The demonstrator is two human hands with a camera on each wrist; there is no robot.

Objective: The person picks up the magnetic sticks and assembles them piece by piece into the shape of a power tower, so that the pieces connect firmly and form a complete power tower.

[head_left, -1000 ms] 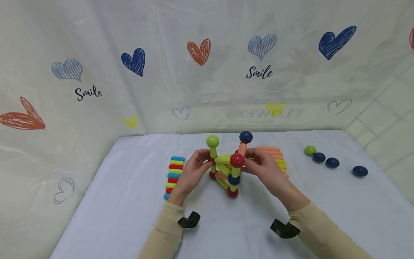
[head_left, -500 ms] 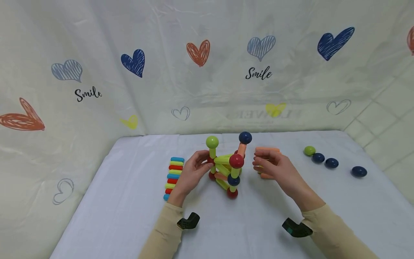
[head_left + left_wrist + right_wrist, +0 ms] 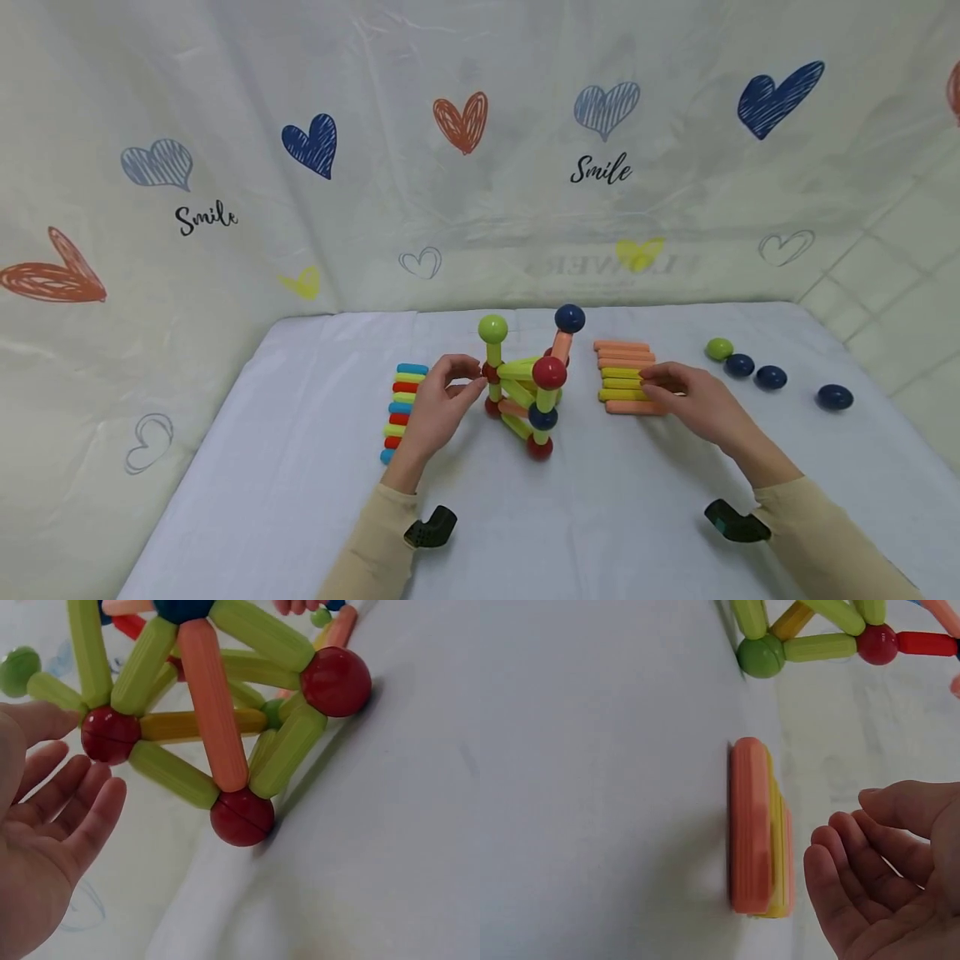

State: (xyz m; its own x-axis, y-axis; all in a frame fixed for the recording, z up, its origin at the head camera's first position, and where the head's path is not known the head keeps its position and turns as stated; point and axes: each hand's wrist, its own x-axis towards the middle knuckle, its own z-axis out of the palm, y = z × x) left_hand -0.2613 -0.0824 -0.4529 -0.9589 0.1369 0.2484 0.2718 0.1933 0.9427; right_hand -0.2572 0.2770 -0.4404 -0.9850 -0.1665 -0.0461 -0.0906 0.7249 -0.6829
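A structure of rods and balls (image 3: 517,387) stands mid-table, with green, orange and yellow rods joined by red, blue and green balls. My left hand (image 3: 442,404) is beside its left side, fingers relaxed around a red ball (image 3: 111,735) and holding nothing; in the left wrist view the fingertips are right at that ball. My right hand (image 3: 697,404) hovers over the right end of a row of orange and yellow rods (image 3: 618,375). In the right wrist view its fingers (image 3: 836,877) are loosely bent with nothing between them, apart from the orange rod (image 3: 750,825).
Left of the structure lies a column of blue, green and red rods (image 3: 405,398), partly behind the left hand. At the right are a green ball (image 3: 719,348) and several dark blue balls (image 3: 771,377). A white cloth with printed hearts (image 3: 461,167) hangs behind the table.
My right hand has let go of the structure and moved right to the orange and yellow rods. My left hand has eased slightly away from the red ball. The structure stays put.
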